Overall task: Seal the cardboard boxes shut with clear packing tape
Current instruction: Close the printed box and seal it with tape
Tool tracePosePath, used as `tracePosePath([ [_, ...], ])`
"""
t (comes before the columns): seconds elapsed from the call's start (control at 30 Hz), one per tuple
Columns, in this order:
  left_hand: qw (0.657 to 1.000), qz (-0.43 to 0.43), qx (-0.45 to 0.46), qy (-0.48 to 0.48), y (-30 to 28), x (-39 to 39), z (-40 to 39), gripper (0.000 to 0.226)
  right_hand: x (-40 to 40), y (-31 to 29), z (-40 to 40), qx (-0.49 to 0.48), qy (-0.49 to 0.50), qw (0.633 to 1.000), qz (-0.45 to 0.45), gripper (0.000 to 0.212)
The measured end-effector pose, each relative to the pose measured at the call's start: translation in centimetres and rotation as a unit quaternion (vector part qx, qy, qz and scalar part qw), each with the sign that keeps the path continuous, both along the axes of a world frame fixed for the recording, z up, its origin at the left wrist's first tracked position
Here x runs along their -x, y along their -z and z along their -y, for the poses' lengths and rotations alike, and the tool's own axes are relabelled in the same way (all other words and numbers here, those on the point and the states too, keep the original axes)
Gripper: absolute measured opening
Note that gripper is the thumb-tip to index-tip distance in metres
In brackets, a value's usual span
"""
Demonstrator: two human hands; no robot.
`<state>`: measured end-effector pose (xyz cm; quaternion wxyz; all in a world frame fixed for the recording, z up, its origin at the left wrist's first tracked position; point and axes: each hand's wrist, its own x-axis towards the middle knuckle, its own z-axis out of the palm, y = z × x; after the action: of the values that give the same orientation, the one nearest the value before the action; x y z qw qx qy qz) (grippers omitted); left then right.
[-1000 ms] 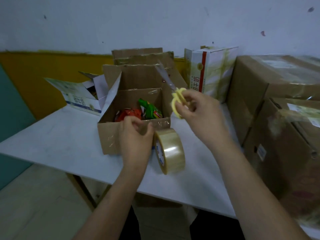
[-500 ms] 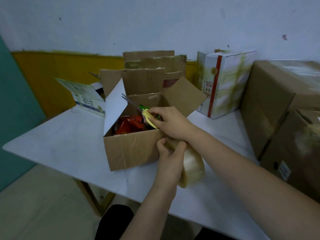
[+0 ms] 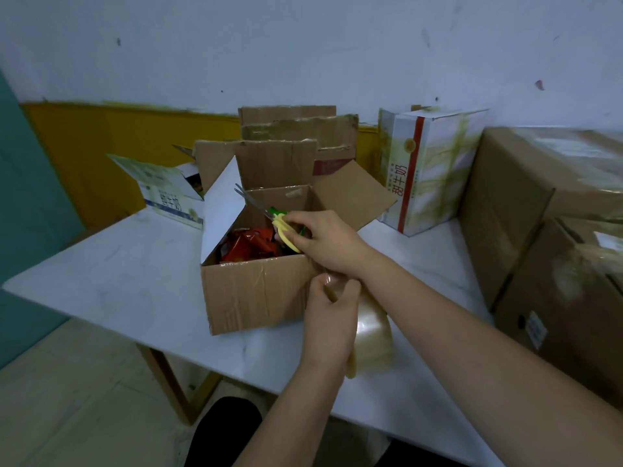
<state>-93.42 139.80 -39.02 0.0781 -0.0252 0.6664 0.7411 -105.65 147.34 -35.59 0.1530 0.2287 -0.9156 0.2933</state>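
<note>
Cardboard box (image 3: 256, 291) at centre of white table (image 3: 111, 274) sits w/ all flaps up, red snack packs (image 3: 251, 246) visible inside — not yet closed, let alone sealed. I've got my left hand (image 3: 332, 320) curled round the clear tape roll (image 3: 372, 332) just beside the box's near right corner, thumb and fingers pinching what looks like the loose tape end at that corner; can't tell for sure if it's stuck down yet. My right hand (image 3: 323, 241) crosses above it over the open top, gripping yellow-handled scissors (image 3: 269, 219), blades pointing back-left toward the white inner flap (image 3: 222, 210).

Progress, as I judge it: early on this box. Some old tape sheen on its front face, but the top seam is untouched. Left to do: fold flaps down, run tape across, cut.

Elsewhere: white printed carton (image 3: 431, 170) at back right and the big brown cartons (image 3: 539, 214) at right edge show heavy tape wrap, so prob. done. Small white box (image 3: 165, 190) at back left lies open, and brown boxes (image 3: 296, 139) behind stand w/ flaps up — more to seal.
</note>
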Motion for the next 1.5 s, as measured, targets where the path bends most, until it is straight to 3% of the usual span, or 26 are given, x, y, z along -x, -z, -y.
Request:
tracePosePath([
  [0.17,0.999,0.039,-0.032,-0.002,-0.7,-1.0,0.0,0.022,-0.9,-0.7,0.0,-0.008,-0.002,1.0,0.02,0.032],
  [0.3,0.996,0.065,-0.059,0.007,-0.3,-0.9,-0.5,0.033,-3.6,-5.1,-1.1,-0.002,0.004,0.999,0.052,0.031],
  [0.4,0.994,0.062,-0.088,0.007,0.3,-0.8,-0.5,0.029,-7.4,-10.4,-3.1,-0.131,0.042,0.987,0.086,0.031],
  [0.47,0.994,0.055,-0.092,0.008,0.4,-0.9,-0.5,0.04,-9.7,-13.5,-4.1,-0.239,0.077,0.96,0.123,0.037],
  [0.57,0.993,0.056,-0.105,0.005,0.4,-1.0,-0.5,0.04,-10.6,-15.9,-4.7,-0.373,0.133,0.882,0.255,0.07],
  [0.7,0.991,0.063,-0.12,0.01,0.5,-1.3,-0.5,0.032,-9.6,-15.5,-6.5,-0.418,0.135,0.788,0.43,0.102],
  [0.8,0.991,0.057,-0.122,0.014,0.9,-1.2,-0.6,0.036,-8.7,-14.7,-8.1,-0.437,0.155,0.743,0.483,0.1],
  [0.9,0.99,0.053,-0.129,0.017,1.1,-1.2,-0.6,0.03,-7.5,-13.8,-8.6,-0.44,0.147,0.723,0.512,0.089],
  [1.0,0.99,0.047,-0.13,0.03,1.5,-1.0,-0.5,0.029,-6.5,-12.8,-8.5,-0.435,0.11,0.717,0.534,0.083],
  [1.23,0.989,0.049,-0.126,0.052,1.9,-0.7,0.0,0.024,-4.1,-11.3,-9.0,-0.39,0.003,0.742,0.545,0.085],
  [1.5,0.992,0.053,-0.102,0.056,1.5,-0.5,0.4,0.033,-3.9,-9.8,-8.9,-0.334,-0.044,0.807,0.484,0.045],
])
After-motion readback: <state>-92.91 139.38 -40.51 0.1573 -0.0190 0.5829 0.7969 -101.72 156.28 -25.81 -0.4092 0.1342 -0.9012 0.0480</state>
